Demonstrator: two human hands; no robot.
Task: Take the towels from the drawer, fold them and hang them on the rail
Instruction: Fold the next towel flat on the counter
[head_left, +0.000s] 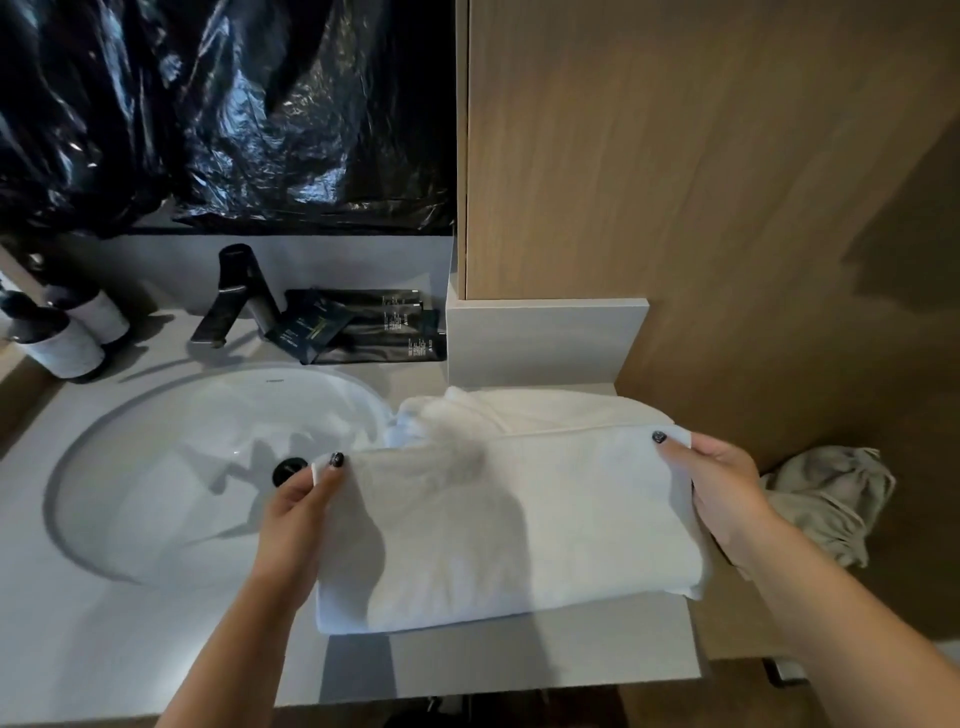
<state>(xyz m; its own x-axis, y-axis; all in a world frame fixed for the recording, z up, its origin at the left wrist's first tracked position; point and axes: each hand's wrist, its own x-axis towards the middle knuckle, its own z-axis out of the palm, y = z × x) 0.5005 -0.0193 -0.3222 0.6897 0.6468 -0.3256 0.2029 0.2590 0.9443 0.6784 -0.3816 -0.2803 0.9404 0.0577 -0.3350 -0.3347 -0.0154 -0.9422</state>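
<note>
Towel (514, 525): lying part-folded on the table (545, 660), spanning between both sets of fingers, its far layer bunching beyond them beside the sink (171, 467).
Left hand (298, 512): fingers pinching the near-left corner, keeping the edge taut.
Right hand (719, 491): fingers curling round the right edge, squaring the fold.
Stage: judged mid-fold; rail not in view.
Beige cloth (826, 499): hanging beyond the right fingers, untouched.

text: none legible | sachets (363, 327): white print, too small | sink (156, 467) rim mark: unreadable
</note>
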